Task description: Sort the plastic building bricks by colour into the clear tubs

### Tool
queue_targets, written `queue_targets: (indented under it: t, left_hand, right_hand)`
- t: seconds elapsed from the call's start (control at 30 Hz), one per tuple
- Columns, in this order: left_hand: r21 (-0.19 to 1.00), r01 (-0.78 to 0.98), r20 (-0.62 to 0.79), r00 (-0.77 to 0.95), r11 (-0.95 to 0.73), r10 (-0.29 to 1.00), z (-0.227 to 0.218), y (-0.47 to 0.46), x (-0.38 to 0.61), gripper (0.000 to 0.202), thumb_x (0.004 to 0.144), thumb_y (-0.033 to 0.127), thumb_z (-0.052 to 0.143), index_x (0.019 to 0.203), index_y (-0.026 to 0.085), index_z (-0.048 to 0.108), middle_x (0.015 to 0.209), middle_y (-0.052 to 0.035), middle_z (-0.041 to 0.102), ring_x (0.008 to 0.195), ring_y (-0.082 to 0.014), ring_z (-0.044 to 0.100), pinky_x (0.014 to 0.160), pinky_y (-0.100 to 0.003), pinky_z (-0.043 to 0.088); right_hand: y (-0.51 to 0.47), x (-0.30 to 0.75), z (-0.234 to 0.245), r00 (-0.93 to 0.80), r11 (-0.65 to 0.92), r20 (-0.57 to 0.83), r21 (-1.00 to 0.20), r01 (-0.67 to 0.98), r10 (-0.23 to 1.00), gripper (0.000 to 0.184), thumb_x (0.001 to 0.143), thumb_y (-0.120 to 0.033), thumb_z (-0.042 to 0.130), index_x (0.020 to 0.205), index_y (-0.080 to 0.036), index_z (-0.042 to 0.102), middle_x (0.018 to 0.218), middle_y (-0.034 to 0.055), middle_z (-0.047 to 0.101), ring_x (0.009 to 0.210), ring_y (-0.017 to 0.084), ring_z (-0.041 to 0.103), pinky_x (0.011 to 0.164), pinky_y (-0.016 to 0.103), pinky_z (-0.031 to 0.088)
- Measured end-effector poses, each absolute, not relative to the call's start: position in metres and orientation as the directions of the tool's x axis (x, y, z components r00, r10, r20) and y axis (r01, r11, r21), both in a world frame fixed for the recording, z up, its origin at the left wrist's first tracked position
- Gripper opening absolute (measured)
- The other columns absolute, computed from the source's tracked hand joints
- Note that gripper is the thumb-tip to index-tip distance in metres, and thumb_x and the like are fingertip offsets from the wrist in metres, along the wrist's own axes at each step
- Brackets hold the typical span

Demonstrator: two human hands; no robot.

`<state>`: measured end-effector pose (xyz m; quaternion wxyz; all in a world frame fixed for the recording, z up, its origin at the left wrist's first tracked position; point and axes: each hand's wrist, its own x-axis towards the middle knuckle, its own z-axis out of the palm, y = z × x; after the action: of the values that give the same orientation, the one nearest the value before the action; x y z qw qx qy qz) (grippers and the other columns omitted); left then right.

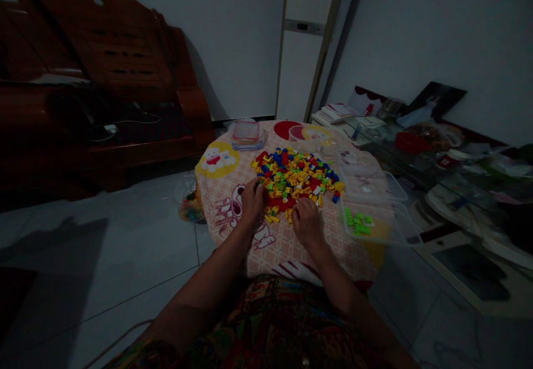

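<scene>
Item, toy bricks (297, 179): studded hard plastic in yellow, red, blue and green; one loose heap, right of my left hand (252, 202) and just beyond my right hand (307, 222).
Left hand: fingers part-curled at the heap's left edge; I cannot tell whether it grips a brick.
Right hand: fingers bent together at the near edge; whether anything is pinched there I cannot tell.
Item, clear tray (385, 231): thin plastic, rectangular, right of the right hand; contains lime-green bricks (357, 222).
Item, stacked boxes (246, 140): see-through, red-rimmed on top, beyond the left hand.
Item, cup (452, 159): far right of the right hand; red marking, too small for me to read.
Table (266, 266): rounded, beneath both hands, under pinkish lattice-patterned cloth with cartoon prints.
Room: varnished wooden bench (120, 52), far left of the left hand; pale tiled floor (141, 241) below it.
</scene>
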<state>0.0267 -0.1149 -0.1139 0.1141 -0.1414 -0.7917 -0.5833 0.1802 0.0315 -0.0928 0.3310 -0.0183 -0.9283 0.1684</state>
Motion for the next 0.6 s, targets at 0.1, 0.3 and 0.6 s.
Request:
queue_targets:
  t: [0.1,0.3,0.6]
  left_hand:
    - [0.889,0.363,0.352,-0.932,0.28,0.09,-0.113,-0.115,0.027,0.038,0.093,0.029,0.048,0.121,0.02,0.072,0.129,-0.0099,0.07,0.123,-0.0255,0.062,0.113,-0.043,0.044]
    - [0.893,0.359,0.349,-0.933,0.271,0.086,-0.11,-0.116,0.029,0.04,0.094,0.03,0.046,0.122,0.019,0.072,0.128,-0.0106,0.071,0.122,-0.025,0.063,0.112,-0.043,0.045]
    - [0.893,0.359,0.35,-0.933,0.273,0.081,-0.11,-0.115,0.028,0.039,0.095,0.03,0.045,0.121,0.019,0.071,0.127,-0.0104,0.071,0.122,-0.0237,0.063,0.113,-0.042,0.045]
  right_hand:
    - [0.023,0.179,-0.091,-0.799,0.948,0.595,-0.295,-0.118,0.086,0.027,0.094,-0.011,0.05,0.109,-0.016,0.072,0.124,0.0151,0.067,0.123,0.028,0.053,0.11,0.047,0.045]
    - [-0.005,0.164,-0.091,-0.888,0.952,0.455,-0.236,-0.197,-0.071,0.033,0.095,-0.01,0.055,0.12,-0.023,0.073,0.145,0.0129,0.059,0.138,0.029,0.045,0.117,0.053,0.037]
    - [-0.005,0.154,-0.09,-0.915,0.955,0.396,-0.235,-0.183,-0.078,0.023,0.097,-0.011,0.054,0.109,-0.015,0.074,0.144,0.018,0.059,0.138,0.029,0.047,0.117,0.051,0.038]
